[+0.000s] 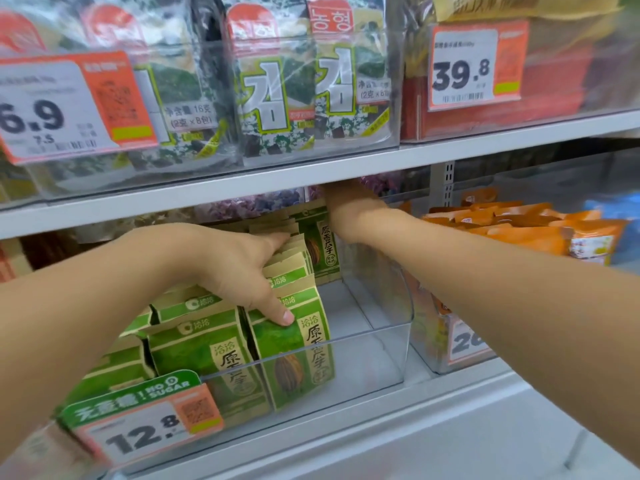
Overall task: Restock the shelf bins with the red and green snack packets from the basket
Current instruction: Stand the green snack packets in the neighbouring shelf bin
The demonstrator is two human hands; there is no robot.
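Green snack packets stand in rows in a clear plastic bin on the lower shelf. My left hand spans the right-hand row: the thumb presses the front packet's top and the fingers reach over the tops of the packets behind. My right hand reaches deep into the bin behind a rear green packet; its fingers are hidden under the upper shelf. The bin's right half holds nothing. No red packets or basket are in view.
The upper shelf edge carries bins of seaweed packs with price tags. Orange packets fill the neighbouring bin to the right. A 12.8 price tag hangs on the green bin's front.
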